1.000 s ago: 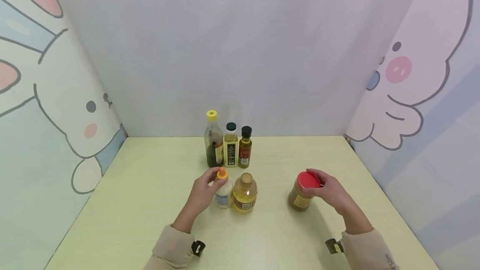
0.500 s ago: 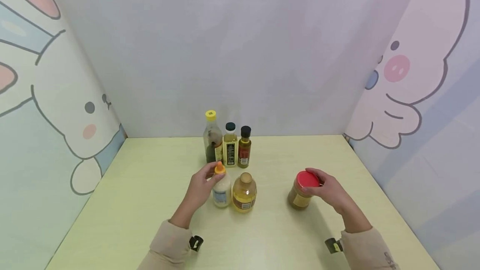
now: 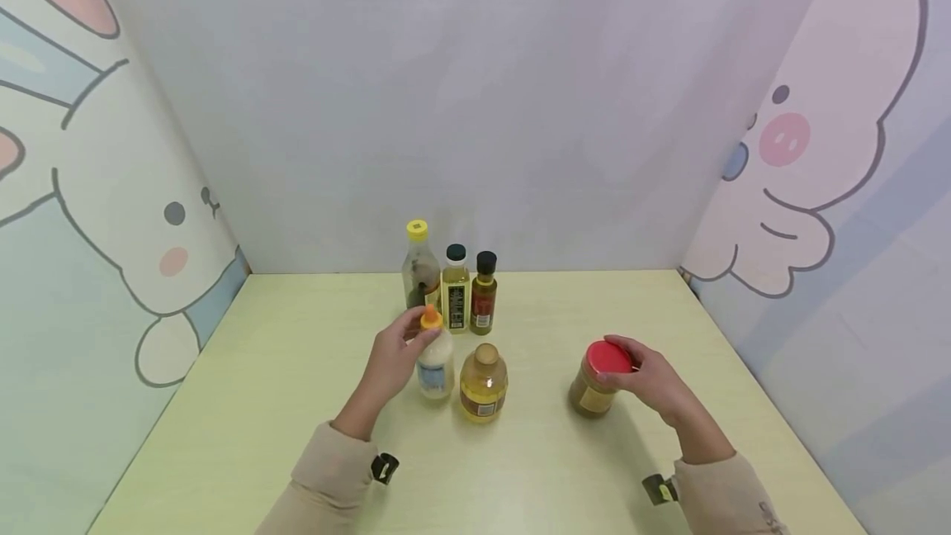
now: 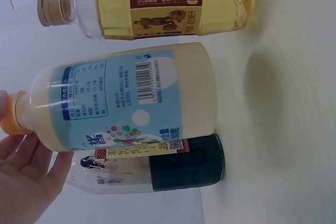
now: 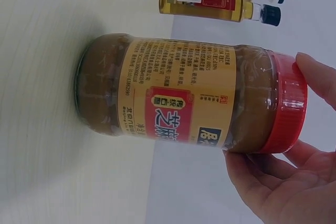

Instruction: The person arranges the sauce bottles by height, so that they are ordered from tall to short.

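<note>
My left hand (image 3: 394,355) pinches the orange cap of a squeeze bottle (image 3: 436,366) with cream-coloured sauce and a blue label. In the left wrist view this squeeze bottle (image 4: 126,98) hangs above the table, its shadow apart from its base. Further right, my right hand (image 3: 654,378) grips the red lid of a sesame paste jar (image 3: 593,395), thumb on one side and fingers on the other. The right wrist view shows the brown jar (image 5: 178,93) with a yellow and red label, its base at the table surface. Between the hands stands a round-bodied bottle (image 3: 484,386) of yellow liquid.
Behind stand a dark sauce bottle (image 3: 420,271) with a yellow cap, a pale oil bottle (image 3: 456,295) with a dark green cap and a small black-capped bottle (image 3: 484,300). The light table (image 3: 312,329) ends at a back wall (image 3: 475,106) and two printed side walls.
My left hand has raised the squeeze bottle off the table and moved slightly left and away from me. The right hand and the jar stay in place.
</note>
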Demonstrator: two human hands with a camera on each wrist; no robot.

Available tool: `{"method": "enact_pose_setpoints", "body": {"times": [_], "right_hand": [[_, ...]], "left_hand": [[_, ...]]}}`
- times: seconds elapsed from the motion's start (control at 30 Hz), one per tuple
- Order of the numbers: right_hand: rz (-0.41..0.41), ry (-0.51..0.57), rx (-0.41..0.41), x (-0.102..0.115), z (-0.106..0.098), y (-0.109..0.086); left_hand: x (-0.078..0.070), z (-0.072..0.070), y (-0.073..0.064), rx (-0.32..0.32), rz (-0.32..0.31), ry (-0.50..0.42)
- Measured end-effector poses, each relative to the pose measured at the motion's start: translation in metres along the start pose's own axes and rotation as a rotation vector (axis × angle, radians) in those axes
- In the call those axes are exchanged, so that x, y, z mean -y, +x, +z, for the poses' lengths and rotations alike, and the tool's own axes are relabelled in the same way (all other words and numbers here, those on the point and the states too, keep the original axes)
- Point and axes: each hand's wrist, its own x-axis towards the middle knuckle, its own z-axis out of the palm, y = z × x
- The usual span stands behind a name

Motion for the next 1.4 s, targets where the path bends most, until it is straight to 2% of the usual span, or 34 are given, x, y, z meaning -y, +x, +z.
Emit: {"method": "enact_pose_setpoints", "body": {"times": [0.33,0.67,1.1,1.4], "right_hand": [[0.001,0.004,-0.007,-0.001,0.001,0.0],[-0.01,0.004,-0.008,-0.002,0.002,0.0],[-0.008,0.003,-0.011,-0.002,0.002,0.0],[-0.019,0.025,-0.01,-0.001,0.004,-0.002]], "left_hand": [[-0.016,-0.003,0.014,-0.003,0.04,0.008],[-0.036,-0.002,0.026,-0.013,0.038,0.011],[-0.047,0.016,0.044,0.01,0.097,-0.029],[-0.045,0.031,0.056,0.03,0.14,0.005]]}}
